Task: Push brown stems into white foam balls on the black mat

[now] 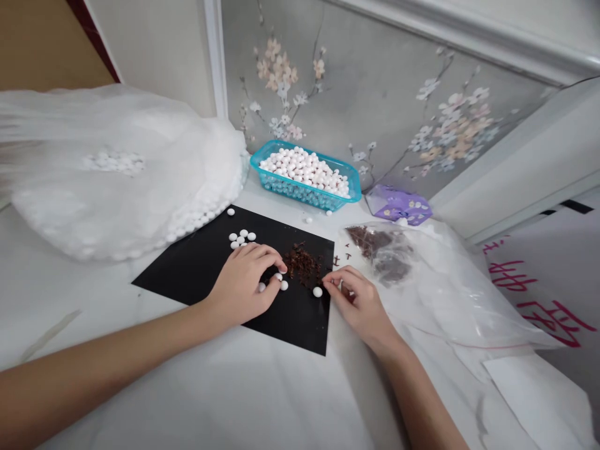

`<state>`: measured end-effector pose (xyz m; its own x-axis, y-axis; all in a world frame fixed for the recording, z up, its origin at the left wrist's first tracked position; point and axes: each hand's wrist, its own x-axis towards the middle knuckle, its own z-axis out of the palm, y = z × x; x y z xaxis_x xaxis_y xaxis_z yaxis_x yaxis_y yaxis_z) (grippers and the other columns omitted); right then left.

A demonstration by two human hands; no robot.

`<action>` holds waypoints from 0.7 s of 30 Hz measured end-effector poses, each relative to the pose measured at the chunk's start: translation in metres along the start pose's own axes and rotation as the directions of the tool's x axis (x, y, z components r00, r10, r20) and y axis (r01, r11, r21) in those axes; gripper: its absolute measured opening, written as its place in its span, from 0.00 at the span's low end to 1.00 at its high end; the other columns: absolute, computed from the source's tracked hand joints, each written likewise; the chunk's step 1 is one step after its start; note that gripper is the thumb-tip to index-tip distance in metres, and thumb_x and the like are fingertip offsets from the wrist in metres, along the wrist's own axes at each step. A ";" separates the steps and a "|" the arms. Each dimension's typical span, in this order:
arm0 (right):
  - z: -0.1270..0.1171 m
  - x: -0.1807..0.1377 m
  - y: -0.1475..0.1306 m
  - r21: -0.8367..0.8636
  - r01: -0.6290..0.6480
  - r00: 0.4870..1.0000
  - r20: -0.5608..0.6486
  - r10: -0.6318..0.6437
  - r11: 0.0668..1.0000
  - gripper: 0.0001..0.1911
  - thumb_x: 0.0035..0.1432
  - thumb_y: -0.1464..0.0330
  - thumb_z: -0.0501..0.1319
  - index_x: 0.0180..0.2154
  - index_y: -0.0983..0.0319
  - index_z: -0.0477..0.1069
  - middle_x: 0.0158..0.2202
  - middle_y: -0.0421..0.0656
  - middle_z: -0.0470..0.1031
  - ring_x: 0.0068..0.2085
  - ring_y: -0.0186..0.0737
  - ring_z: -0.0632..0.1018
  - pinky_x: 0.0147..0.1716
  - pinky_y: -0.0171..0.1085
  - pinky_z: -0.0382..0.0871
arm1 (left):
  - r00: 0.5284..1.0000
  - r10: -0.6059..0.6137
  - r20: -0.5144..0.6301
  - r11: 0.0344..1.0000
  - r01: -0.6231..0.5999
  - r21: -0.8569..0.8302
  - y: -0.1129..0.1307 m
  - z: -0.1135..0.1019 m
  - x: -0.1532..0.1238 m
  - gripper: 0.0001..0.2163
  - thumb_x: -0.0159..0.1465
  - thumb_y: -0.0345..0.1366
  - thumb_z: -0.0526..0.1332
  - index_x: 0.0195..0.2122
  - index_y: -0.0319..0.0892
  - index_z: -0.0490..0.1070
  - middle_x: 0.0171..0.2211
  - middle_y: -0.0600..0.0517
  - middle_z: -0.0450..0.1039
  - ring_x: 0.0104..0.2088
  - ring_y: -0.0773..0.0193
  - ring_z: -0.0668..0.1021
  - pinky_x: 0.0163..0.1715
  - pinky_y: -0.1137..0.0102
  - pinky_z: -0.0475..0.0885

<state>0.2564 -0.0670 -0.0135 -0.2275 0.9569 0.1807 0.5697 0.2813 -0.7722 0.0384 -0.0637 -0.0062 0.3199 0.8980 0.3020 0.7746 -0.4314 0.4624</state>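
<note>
My left hand [246, 281] rests over a black sheet [187, 269], thumb and forefinger closing around a small white ball [278, 277]. Other white balls lie close to that thumb, and several more sit beyond the knuckles. Right of these fingers is a loose heap of small dark brown pieces [304, 265]. At the sheet's right edge, my right hand [356, 300] has its thumb and forefinger pinched together; what is between the tips is too small to make out. A single white ball [317, 292] lies just left of those fingertips.
A blue basket [304, 195] full of white balls stands against the flowered wall. On the left bulges a large translucent bag [117, 212] of white balls. To the right are a purple packet [398, 205] and a clear bag [440, 281] with brown pieces inside.
</note>
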 end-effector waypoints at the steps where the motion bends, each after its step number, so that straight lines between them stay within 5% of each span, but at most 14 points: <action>1: 0.000 0.000 -0.001 0.028 -0.023 1.000 -0.001 0.023 0.999 0.09 0.56 0.65 0.55 0.29 0.63 0.69 0.30 0.43 0.67 0.23 0.30 0.63 0.21 0.32 0.57 | 1.000 -0.010 0.006 1.000 0.010 -0.004 0.000 0.000 0.000 0.08 0.57 0.29 0.54 0.33 0.45 0.71 0.39 0.53 0.72 0.42 0.59 0.71 0.44 0.60 0.62; 5: 0.002 -0.003 -0.004 0.171 -0.174 0.984 0.065 0.165 0.970 0.10 0.56 0.61 0.56 0.29 0.62 0.64 0.28 0.39 0.66 0.21 0.28 0.61 0.18 0.30 0.51 | 1.000 0.000 -0.014 1.000 -0.001 -0.023 0.001 -0.001 0.000 0.08 0.62 0.33 0.52 0.34 0.45 0.71 0.39 0.53 0.72 0.42 0.60 0.71 0.44 0.61 0.62; 11: 0.010 -0.006 -0.009 0.349 -0.303 0.949 0.192 0.248 0.887 0.11 0.54 0.59 0.59 0.31 0.61 0.65 0.23 0.36 0.64 0.18 0.26 0.59 0.16 0.30 0.49 | 0.962 0.273 0.030 0.962 -0.272 -0.036 0.005 0.002 -0.004 0.08 0.61 0.40 0.57 0.38 0.44 0.70 0.40 0.51 0.72 0.46 0.59 0.69 0.48 0.61 0.60; 15: 0.013 -0.007 -0.015 0.425 -0.360 0.926 0.270 0.263 0.831 0.12 0.53 0.59 0.60 0.32 0.61 0.67 0.21 0.34 0.63 0.17 0.25 0.57 0.15 0.29 0.50 | 0.937 0.348 0.038 0.938 -0.348 -0.015 0.004 0.006 -0.006 0.11 0.60 0.43 0.59 0.38 0.43 0.71 0.41 0.50 0.72 0.47 0.59 0.69 0.50 0.61 0.58; 21: 0.014 -0.008 -0.021 0.497 -0.445 0.893 0.189 0.407 0.745 0.14 0.51 0.58 0.61 0.31 0.62 0.66 0.19 0.33 0.63 0.19 0.26 0.64 0.18 0.28 0.60 | 0.909 0.414 0.055 0.910 -0.413 -0.024 0.003 0.008 -0.007 0.14 0.58 0.46 0.60 0.39 0.43 0.72 0.43 0.49 0.72 0.47 0.59 0.69 0.50 0.61 0.57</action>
<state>0.2353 -0.0817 -0.0071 -0.1209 0.9557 -0.2684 0.1333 -0.2523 -0.9584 0.0430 -0.0707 -0.0137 0.6410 0.6424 0.4200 0.5603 -0.7657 0.3160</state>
